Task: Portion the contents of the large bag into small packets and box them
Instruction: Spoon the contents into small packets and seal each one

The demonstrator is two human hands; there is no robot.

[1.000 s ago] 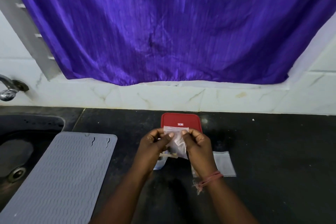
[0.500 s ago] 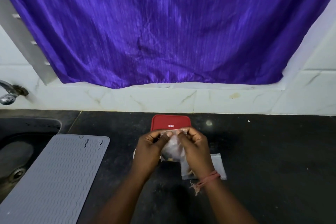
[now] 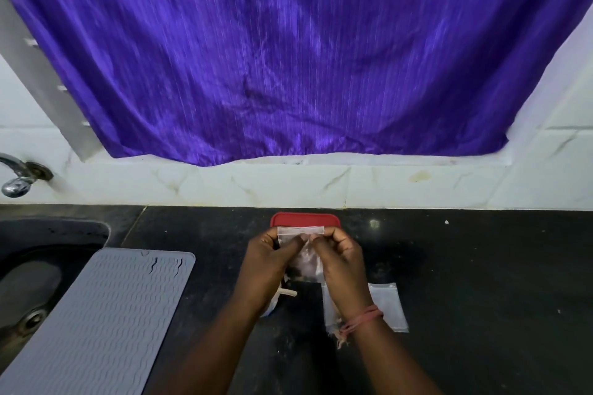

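Head view: left hand and right hand pinch the packet at its top strip, one at each end, so the strip runs across between them. The packet hangs down from both grips. The red box lies just beyond, nearer neither hand.

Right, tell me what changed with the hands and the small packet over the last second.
Both hands, left hand and right hand, went on pinching the small packet by its top edge. A second ago the fingertips sat apart; they drew together, and the top strip now lies flat and straight. Nothing was picked up or let go. The red lid, spare packets and grey mat stayed put.
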